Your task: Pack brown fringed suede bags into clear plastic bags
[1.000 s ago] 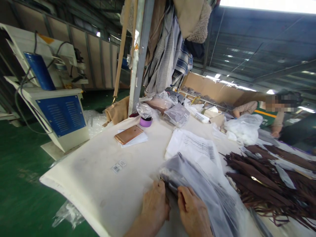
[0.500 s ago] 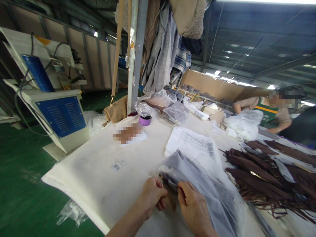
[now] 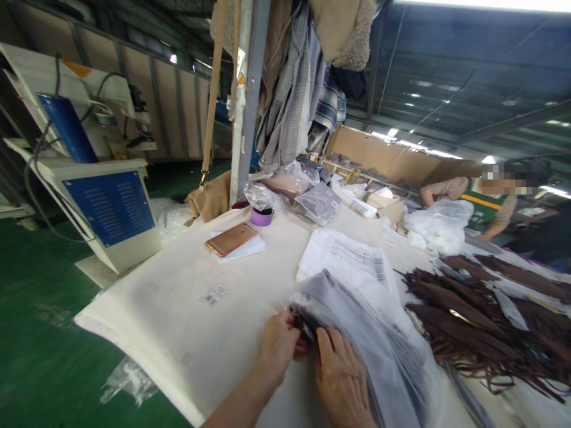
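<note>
My left hand [image 3: 279, 345] and my right hand [image 3: 341, 380] meet at the near open end of a clear plastic bag [image 3: 357, 321] lying on the white table [image 3: 187, 321]. Both hands pinch the bag's mouth, where a dark brown piece [image 3: 306, 324] shows between the fingers. The bag looks greyish, with something dark inside. Under it lies a stack of flat printed plastic bags [image 3: 348, 261].
A pile of dark brown strips [image 3: 482, 315] lies to the right. A rose-gold phone [image 3: 231, 239] on paper, a purple tape roll [image 3: 262, 217] and packed bags [image 3: 317, 203] sit farther back. A blue-panelled machine [image 3: 107, 208] stands left. Another person [image 3: 486, 199] works at the far right.
My hands have drawn closer together at the bag's mouth, and the right hand now lies flatter over the bag. The brown piece sits deeper between the fingers.
</note>
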The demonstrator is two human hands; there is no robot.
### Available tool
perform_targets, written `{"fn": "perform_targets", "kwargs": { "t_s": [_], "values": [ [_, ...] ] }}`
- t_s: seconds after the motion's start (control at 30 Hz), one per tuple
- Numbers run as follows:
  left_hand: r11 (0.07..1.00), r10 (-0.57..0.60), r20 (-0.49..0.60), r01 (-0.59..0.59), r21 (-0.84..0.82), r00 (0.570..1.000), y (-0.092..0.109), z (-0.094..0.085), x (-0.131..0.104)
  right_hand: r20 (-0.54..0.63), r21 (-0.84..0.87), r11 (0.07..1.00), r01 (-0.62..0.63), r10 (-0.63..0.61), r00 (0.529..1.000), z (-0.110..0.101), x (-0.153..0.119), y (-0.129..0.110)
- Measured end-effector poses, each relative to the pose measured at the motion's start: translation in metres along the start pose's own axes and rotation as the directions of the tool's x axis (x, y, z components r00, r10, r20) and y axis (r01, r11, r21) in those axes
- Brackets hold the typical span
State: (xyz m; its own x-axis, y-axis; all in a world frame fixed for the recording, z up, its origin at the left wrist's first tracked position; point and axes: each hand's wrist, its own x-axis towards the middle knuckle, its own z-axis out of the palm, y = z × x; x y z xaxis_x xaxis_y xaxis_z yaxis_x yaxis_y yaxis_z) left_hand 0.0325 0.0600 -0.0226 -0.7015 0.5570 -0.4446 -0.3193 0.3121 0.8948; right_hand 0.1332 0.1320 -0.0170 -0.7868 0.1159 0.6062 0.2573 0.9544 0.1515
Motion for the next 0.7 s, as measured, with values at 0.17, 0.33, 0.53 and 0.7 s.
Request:
{"fn": "perform_targets", "kwargs": {
  "t_s": [0.17, 0.33, 0.53, 0.7],
  "values": [
    [0.964, 0.080, 0.039, -0.088, 0.251, 0.996, 0.005, -0.009, -0.003, -0.034, -0.099, 0.994, 0.047, -0.051, 0.998, 0.010, 0.003, -0.004],
    [0.849, 0.257, -0.187, -0.129, 0.513, 0.948, 0.015, -0.032, -0.003, 0.000, -0.105, 0.993, 0.049, -0.049, 0.999, 0.016, 0.009, -0.003],
    [0.731, 0.377, -0.144, -0.198, 0.653, 0.915, 0.025, -0.037, 0.033, 0.022, -0.173, 0.984, 0.032, -0.029, 0.999, 0.025, 0.008, -0.005],
    [0.625, 0.448, -0.048, -0.274, 0.731, 0.893, 0.018, -0.029, 0.036, 0.016, -0.275, 0.962, 0.002, 0.003, 1.000, 0.029, 0.006, -0.004]
  ]
}}
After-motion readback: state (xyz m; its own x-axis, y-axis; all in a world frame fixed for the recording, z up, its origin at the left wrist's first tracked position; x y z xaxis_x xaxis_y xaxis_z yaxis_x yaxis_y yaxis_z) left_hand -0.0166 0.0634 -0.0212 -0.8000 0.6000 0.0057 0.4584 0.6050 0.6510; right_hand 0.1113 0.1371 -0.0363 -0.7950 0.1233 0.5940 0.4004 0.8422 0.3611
